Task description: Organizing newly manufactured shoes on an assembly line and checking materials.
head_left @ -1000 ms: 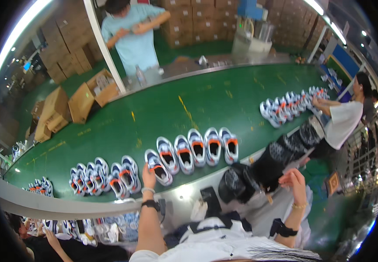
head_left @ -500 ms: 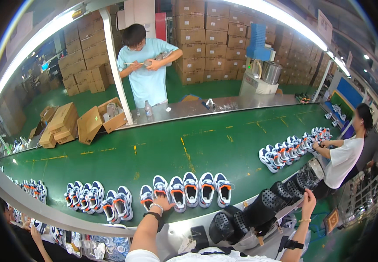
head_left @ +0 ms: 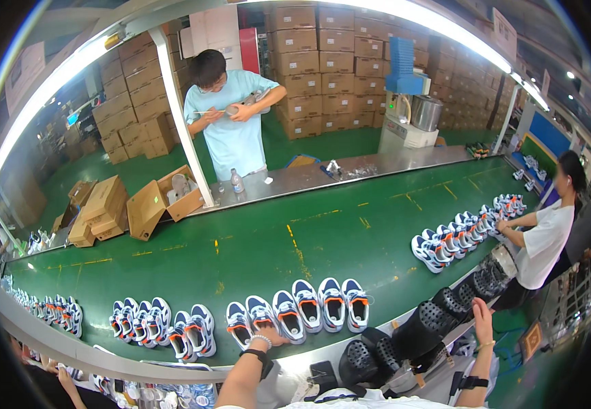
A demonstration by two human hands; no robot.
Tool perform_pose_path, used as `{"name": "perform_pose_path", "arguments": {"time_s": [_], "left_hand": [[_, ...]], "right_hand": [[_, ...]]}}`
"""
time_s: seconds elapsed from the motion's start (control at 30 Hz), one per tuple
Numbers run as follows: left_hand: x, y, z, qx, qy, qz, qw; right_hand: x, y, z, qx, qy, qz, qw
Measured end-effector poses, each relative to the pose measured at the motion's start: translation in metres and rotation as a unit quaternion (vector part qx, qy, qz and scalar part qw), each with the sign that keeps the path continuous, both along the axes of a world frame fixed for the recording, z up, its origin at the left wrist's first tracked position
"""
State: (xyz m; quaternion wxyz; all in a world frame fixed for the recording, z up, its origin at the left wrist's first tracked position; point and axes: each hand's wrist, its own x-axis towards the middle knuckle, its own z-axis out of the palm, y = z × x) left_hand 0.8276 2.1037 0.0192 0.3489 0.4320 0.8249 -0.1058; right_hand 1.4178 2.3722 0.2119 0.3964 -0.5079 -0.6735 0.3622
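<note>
A short row of navy, white and grey sneakers with orange linings stands on the green conveyor belt (head_left: 241,252) in front of me. My left hand (head_left: 270,333) is at the heel of the second sneaker from the left (head_left: 261,310), its fingers closed over the heel and partly hiding it. The first sneaker (head_left: 238,320) stands just left of it and the third sneaker (head_left: 288,315) just right. My right hand (head_left: 483,322) is raised at the right, empty, fingers stretched upward, near the black perforated moulded pieces (head_left: 420,326) lined along the belt's near edge.
More sneakers (head_left: 191,330) stand to the left, and another row (head_left: 455,235) to the right, where a person (head_left: 548,228) handles them. Across the belt, another person (head_left: 230,123) holds a grey shoe and a thin stick. Opened cartons (head_left: 146,210) and a bottle (head_left: 237,181) stand nearby.
The view has shifted slightly. The second sneaker has come a little nearer to me along with my left hand. My right hand's fingers have straightened somewhat.
</note>
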Motion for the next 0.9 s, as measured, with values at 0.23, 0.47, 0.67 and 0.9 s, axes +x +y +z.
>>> {"name": "perform_pose_path", "arguments": {"time_s": [0.23,0.47,0.67,0.9], "left_hand": [[-0.002,-0.012,-0.003,-0.041,-0.022,-0.005,0.999],[0.022,-0.028,-0.005,0.05,-0.03,-0.069,0.996],[0.024,-0.045,-0.015,0.068,-0.037,-0.041,0.996],[0.072,-0.068,0.018,0.33,0.027,0.082,0.94]], "right_hand": [[-0.03,0.004,0.013,-0.041,-0.118,0.065,0.99],[-0.026,0.004,0.013,-0.022,-0.189,0.052,0.98],[-0.037,-0.017,0.045,0.031,-0.172,-0.047,0.983],[-0.195,-0.095,0.101,0.125,-0.014,-0.009,0.992]]}}
